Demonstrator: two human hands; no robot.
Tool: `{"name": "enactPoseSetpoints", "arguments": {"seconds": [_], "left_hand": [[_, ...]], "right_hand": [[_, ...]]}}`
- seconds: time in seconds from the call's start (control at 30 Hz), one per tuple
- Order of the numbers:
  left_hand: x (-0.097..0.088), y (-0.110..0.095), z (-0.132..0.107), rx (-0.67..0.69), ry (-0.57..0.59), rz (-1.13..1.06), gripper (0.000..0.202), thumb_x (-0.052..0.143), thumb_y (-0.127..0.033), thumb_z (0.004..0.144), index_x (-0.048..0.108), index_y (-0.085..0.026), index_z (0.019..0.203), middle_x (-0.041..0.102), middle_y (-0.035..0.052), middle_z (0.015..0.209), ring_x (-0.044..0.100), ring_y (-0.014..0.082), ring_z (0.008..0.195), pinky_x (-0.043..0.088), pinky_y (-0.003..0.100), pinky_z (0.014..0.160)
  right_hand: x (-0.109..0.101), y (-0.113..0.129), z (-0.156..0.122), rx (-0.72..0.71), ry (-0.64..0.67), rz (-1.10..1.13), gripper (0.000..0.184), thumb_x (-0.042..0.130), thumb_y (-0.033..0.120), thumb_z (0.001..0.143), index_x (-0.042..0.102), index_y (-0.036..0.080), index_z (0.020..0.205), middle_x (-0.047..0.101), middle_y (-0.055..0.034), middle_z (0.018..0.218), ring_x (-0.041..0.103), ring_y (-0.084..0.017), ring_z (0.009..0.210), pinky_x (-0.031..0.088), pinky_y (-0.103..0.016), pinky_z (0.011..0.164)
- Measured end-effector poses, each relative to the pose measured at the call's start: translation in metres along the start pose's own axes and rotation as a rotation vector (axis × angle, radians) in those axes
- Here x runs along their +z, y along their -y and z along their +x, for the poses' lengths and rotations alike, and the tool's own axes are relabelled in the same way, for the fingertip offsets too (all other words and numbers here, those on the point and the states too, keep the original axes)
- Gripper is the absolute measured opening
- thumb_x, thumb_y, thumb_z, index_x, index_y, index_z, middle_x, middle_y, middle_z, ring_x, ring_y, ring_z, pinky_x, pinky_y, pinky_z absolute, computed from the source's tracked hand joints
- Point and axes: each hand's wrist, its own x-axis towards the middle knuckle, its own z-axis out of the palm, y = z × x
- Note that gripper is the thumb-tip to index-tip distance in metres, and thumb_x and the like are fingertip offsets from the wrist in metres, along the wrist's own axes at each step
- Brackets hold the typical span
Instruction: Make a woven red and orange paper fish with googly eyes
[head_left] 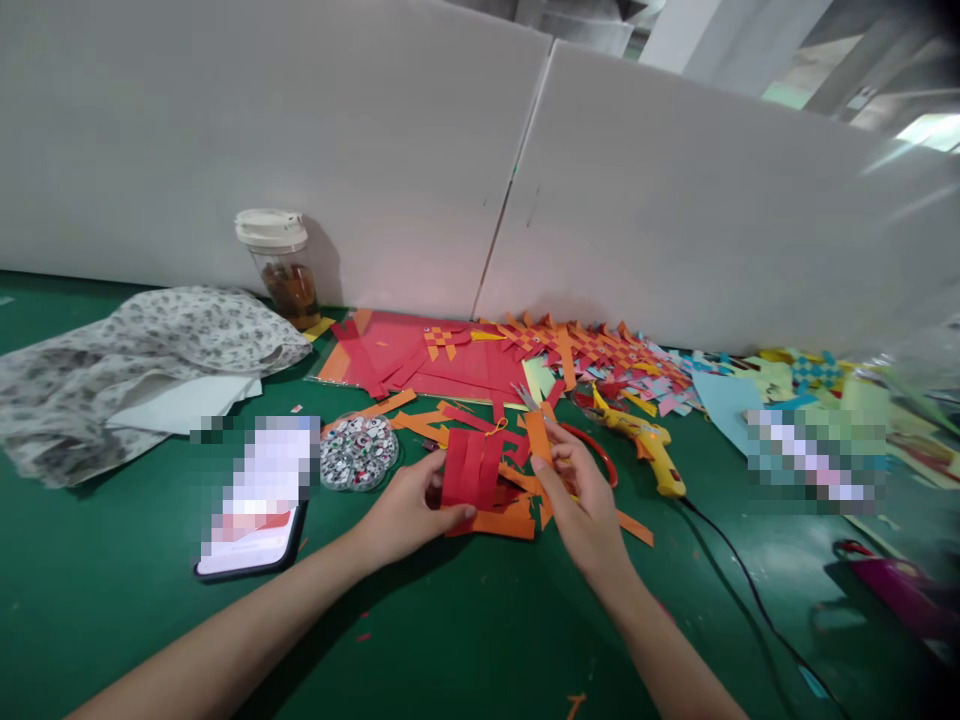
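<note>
My left hand [405,512] pinches red paper strips [471,468] laid side by side, with an orange strip [504,524] across their lower end. A small yellow loop [496,427] shows at their top edge. Between the thumb and fingers of my right hand [583,505] is an upright orange paper strip [538,438]. Scissors with a red handle [598,452] are just behind that hand, partly hidden by it. Loose orange and red strips lie behind and beneath my hands on the green table [450,640].
A yellow glue gun [651,445] with a black cord lies to the right. At left are a phone [259,500], a round case of googly eyes [358,452], a patterned cloth [165,340] and a lidded cup [283,270]. Woven paper fish [585,345] are piled by the white partition.
</note>
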Motion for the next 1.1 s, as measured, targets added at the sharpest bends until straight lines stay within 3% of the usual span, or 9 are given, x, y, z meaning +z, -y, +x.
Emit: {"name": "enactPoseSetpoints", "arguments": {"seconds": [0.13, 0.23, 0.33, 0.67, 0.77, 0.87, 0.97, 1.1], "left_hand": [[0.000, 0.000, 0.001, -0.003, 0.007, -0.022, 0.045, 0.067, -0.025, 0.072, 0.050, -0.018, 0.113, 0.069, 0.0088, 0.096, 0.066, 0.0254, 0.084, 0.052, 0.037, 0.071], [0.000, 0.000, 0.001, -0.016, 0.014, -0.087, 0.046, 0.068, -0.025, 0.071, 0.050, -0.017, 0.112, 0.069, 0.0096, 0.095, 0.066, 0.0255, 0.085, 0.052, 0.037, 0.072], [0.000, -0.001, 0.001, -0.023, 0.014, -0.117, 0.048, 0.070, -0.024, 0.069, 0.050, -0.017, 0.113, 0.069, 0.0101, 0.096, 0.066, 0.0253, 0.086, 0.052, 0.037, 0.074], [0.000, -0.001, 0.000, -0.036, 0.031, -0.111, 0.048, 0.069, -0.027, 0.070, 0.050, -0.017, 0.113, 0.069, 0.0095, 0.094, 0.066, 0.0256, 0.086, 0.052, 0.036, 0.072], [0.001, 0.000, -0.001, -0.016, 0.035, -0.036, 0.046, 0.067, -0.028, 0.072, 0.050, -0.018, 0.114, 0.069, 0.0075, 0.091, 0.066, 0.0240, 0.082, 0.052, 0.034, 0.068], [0.002, -0.001, -0.002, 0.019, 0.037, 0.054, 0.040, 0.065, -0.027, 0.073, 0.053, -0.018, 0.110, 0.068, 0.0068, 0.089, 0.065, 0.0222, 0.078, 0.051, 0.031, 0.066], [0.001, -0.002, -0.003, 0.045, 0.016, 0.157, 0.034, 0.065, -0.028, 0.072, 0.055, -0.018, 0.103, 0.067, 0.0046, 0.082, 0.062, 0.0186, 0.068, 0.048, 0.027, 0.060], [0.000, -0.003, -0.002, 0.068, -0.021, 0.320, 0.029, 0.065, -0.033, 0.072, 0.058, -0.017, 0.096, 0.062, 0.0002, 0.066, 0.053, 0.0137, 0.055, 0.040, 0.022, 0.049]], "right_hand": [[0.007, 0.003, -0.008, 0.021, -0.026, 0.099, 0.019, 0.050, 0.041, 0.084, 0.048, 0.022, 0.085, 0.052, -0.0105, 0.121, 0.049, -0.025, 0.113, 0.043, -0.037, 0.086], [0.008, 0.006, -0.012, -0.014, -0.105, 0.136, 0.018, 0.053, 0.039, 0.083, 0.046, 0.023, 0.084, 0.059, -0.0079, 0.095, 0.057, -0.023, 0.097, 0.046, -0.035, 0.079], [0.008, 0.008, -0.014, -0.064, -0.201, 0.105, 0.017, 0.056, 0.037, 0.081, 0.047, 0.023, 0.083, 0.055, -0.0029, 0.079, 0.058, -0.019, 0.080, 0.047, -0.031, 0.071], [0.008, 0.009, -0.015, -0.094, -0.307, 0.089, 0.018, 0.060, 0.037, 0.079, 0.049, 0.022, 0.082, 0.052, -0.0005, 0.072, 0.056, -0.016, 0.067, 0.047, -0.027, 0.059], [0.009, 0.011, -0.019, -0.079, -0.210, 0.164, 0.014, 0.053, 0.036, 0.084, 0.049, 0.022, 0.087, 0.060, -0.0035, 0.077, 0.062, -0.019, 0.074, 0.049, -0.029, 0.063], [0.009, 0.015, -0.024, -0.171, -0.050, 0.148, 0.013, 0.043, 0.031, 0.090, 0.050, 0.022, 0.097, 0.065, -0.0095, 0.096, 0.062, -0.022, 0.093, 0.050, -0.036, 0.076], [0.012, 0.018, -0.026, -0.341, 0.070, -0.085, 0.018, 0.043, 0.026, 0.089, 0.052, 0.022, 0.103, 0.062, -0.0112, 0.111, 0.053, -0.025, 0.111, 0.043, -0.045, 0.092], [0.018, 0.022, -0.023, -0.553, 0.142, -0.357, 0.009, 0.046, 0.021, 0.086, 0.054, 0.023, 0.088, 0.062, -0.0081, 0.114, 0.045, -0.026, 0.121, 0.029, -0.052, 0.104]]}}
